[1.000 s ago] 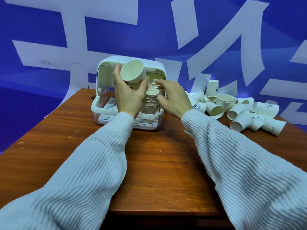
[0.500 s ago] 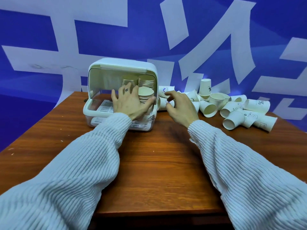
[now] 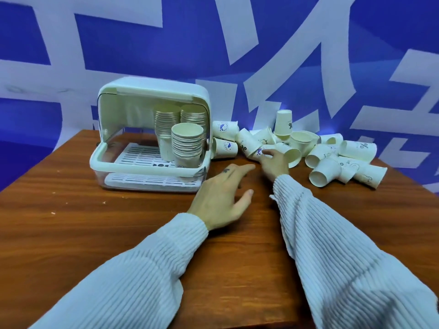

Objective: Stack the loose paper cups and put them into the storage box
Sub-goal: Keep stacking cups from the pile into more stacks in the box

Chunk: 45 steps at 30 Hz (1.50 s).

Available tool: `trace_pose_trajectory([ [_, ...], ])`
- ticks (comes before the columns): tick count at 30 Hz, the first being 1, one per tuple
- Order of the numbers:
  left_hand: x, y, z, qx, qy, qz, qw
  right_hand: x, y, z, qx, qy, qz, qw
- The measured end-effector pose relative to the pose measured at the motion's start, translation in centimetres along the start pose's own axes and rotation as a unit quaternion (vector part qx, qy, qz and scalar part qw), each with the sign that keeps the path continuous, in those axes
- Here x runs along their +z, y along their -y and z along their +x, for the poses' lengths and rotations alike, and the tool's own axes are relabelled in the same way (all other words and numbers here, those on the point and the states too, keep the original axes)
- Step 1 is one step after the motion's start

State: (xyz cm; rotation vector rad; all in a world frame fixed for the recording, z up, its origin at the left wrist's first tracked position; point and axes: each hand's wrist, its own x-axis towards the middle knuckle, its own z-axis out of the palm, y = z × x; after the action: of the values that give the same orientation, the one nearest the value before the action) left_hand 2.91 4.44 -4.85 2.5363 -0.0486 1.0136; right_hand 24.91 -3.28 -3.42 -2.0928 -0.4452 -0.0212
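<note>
Loose cream paper cups (image 3: pixel 325 160) are being left in a tumbled heap on the brown wooden table (image 3: pixel 95 229), just beyond and to the right of the right hand's fingertips (image 3: pixel 267 153). One lying cup with a blue logo (image 3: pixel 257 151) is being touched by the right hand (image 3: pixel 275 163), whose fingers are being kept relaxed, gripping nothing. The left hand (image 3: pixel 222 198) is being held flat and spread over the table, holding nothing. Beyond and left of its fingers, three stacks of nested cups (image 3: pixel 187 143) are being held upright inside the white plastic storage box (image 3: pixel 147 167), its curved lid raised.
</note>
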Motion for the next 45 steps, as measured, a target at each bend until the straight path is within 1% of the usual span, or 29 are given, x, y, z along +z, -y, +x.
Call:
trace_pose_trajectory([
  [2, -0.1, 0.1, 0.0, -0.015, 0.001, -0.011, 1.000, 0.0, -0.8, 0.5, 0.011, 0.014, 0.001, 1.000],
  [4, -0.1, 0.2, 0.0, -0.029, 0.001, -0.030, 0.999, -0.2, -1.4, 0.4, 0.002, 0.001, -0.028, 1.000],
  [7, 0.0, 0.3, 0.0, -0.040, -0.012, -0.040, 0.998, -1.4, -0.5, -1.8, -0.023, -0.073, -0.052, 0.996],
  [8, 0.0, 0.3, 0.1, -0.043, -0.020, -0.035, 0.998, -2.1, 0.1, -3.0, -0.043, -0.103, -0.038, 0.993],
  [9, 0.0, 0.3, 0.1, -0.046, -0.029, -0.026, 0.998, -2.6, 0.6, -4.1, -0.067, -0.116, -0.004, 0.991],
  [10, 0.0, 0.2, 0.2, -0.048, -0.035, -0.010, 0.998, -3.1, 1.0, -5.2, -0.094, -0.099, 0.049, 0.989],
  [11, 0.0, 0.2, 0.3, -0.044, -0.031, 0.014, 0.998, -3.5, 1.3, -6.2, -0.125, -0.055, 0.104, 0.985],
  [12, 0.1, 0.1, 0.4, -0.038, -0.014, 0.041, 0.998, -3.7, 1.5, -7.3, -0.158, 0.005, 0.137, 0.978],
  [13, 0.2, 0.0, 0.4, -0.040, 0.016, 0.065, 0.997, -3.7, 1.5, -8.2, -0.187, 0.063, 0.146, 0.969],
  [14, 0.3, -0.1, 0.3, -0.051, 0.051, 0.085, 0.994, -3.7, 1.5, -8.8, -0.207, 0.101, 0.143, 0.963],
  [15, 0.5, -0.1, 0.2, -0.068, 0.080, 0.101, 0.989, -3.6, 1.7, -9.1, -0.220, 0.106, 0.136, 0.960],
  [16, 0.6, 0.0, 0.0, -0.082, 0.091, 0.114, 0.986, -3.4, 1.7, -8.9, -0.228, 0.082, 0.131, 0.961],
  [17, 0.6, 0.0, -0.1, -0.096, 0.084, 0.119, 0.985, -3.2, 1.7, -8.3, -0.233, 0.042, 0.112, 0.965],
  [18, 0.4, 0.1, -0.2, -0.113, 0.065, 0.106, 0.986, -3.0, 1.8, -7.4, -0.235, 0.006, 0.067, 0.970],
  [19, 0.1, 0.1, -0.2, -0.132, 0.036, 0.080, 0.987, -2.7, 1.8, -6.3, -0.236, -0.015, -0.007, 0.972],
  [20, -0.2, 0.1, -0.2, -0.145, 0.004, 0.048, 0.988, -2.2, 1.7, -4.9, -0.231, -0.011, -0.099, 0.968],
  [22, -0.7, 0.0, -0.2, -0.147, -0.050, 0.004, 0.988, -1.1, 1.2, -2.7, -0.197, 0.051, -0.263, 0.943],
  [23, -0.8, 0.0, -0.3, -0.144, -0.070, -0.008, 0.987, -0.6, 0.9, -1.9, -0.179, 0.082, -0.308, 0.931],
  [24, -1.0, 0.0, -0.3, -0.140, -0.089, -0.016, 0.986, -0.2, 0.6, -1.3, -0.164, 0.100, -0.325, 0.926],
  [25, -1.3, 0.0, -0.2, -0.139, -0.108, -0.024, 0.984, 0.0, 0.6, -1.1, -0.153, 0.095, -0.318, 0.931],
  [26, -1.7, 0.1, 0.0, -0.138, -0.126, -0.033, 0.982, 0.1, 0.5, -1.0, -0.151, 0.067, -0.297, 0.941],
  [29, -3.0, 0.2, 0.4, -0.115, -0.179, -0.024, 0.977, -0.7, 1.2, -1.9, -0.157, -0.082, -0.210, 0.962],
  [32, -4.4, 0.4, 0.7, -0.090, -0.233, -0.005, 0.968, -2.3, 3.1, -3.4, -0.186, -0.168, -0.043, 0.967],
  [34, -5.7, 0.5, 1.1, -0.106, -0.288, -0.040, 0.951, -2.9, 5.4, -4.7, -0.196, -0.198, 0.083, 0.957],
  [36, -7.1, 0.9, 1.3, -0.147, -0.350, -0.100, 0.920, -2.9, 8.1, -6.1, -0.217, -0.194, 0.165, 0.942],
  [38, -8.1, 1.4, 1.2, -0.180, -0.396, -0.133, 0.891, -2.3, 10.9, -7.0, -0.233, -0.154, 0.210, 0.937],
  [40, -8.7, 1.7, 0.9, -0.191, -0.417, -0.128, 0.879, -1.5, 13.4, -7.4, -0.243, -0.120, 0.232, 0.934],
  [42, -8.9, 1.9, 0.8, -0.198, -0.428, -0.127, 0.873, -0.5, 15.4, -7.5, -0.263, -0.117, 0.201, 0.936],
  [45, -9.0, 1.9, 0.8, -0.210, -0.431, -0.133, 0.867, 1.0, 17.1, -7.5, -0.298, -0.124, 0.100, 0.941],
])
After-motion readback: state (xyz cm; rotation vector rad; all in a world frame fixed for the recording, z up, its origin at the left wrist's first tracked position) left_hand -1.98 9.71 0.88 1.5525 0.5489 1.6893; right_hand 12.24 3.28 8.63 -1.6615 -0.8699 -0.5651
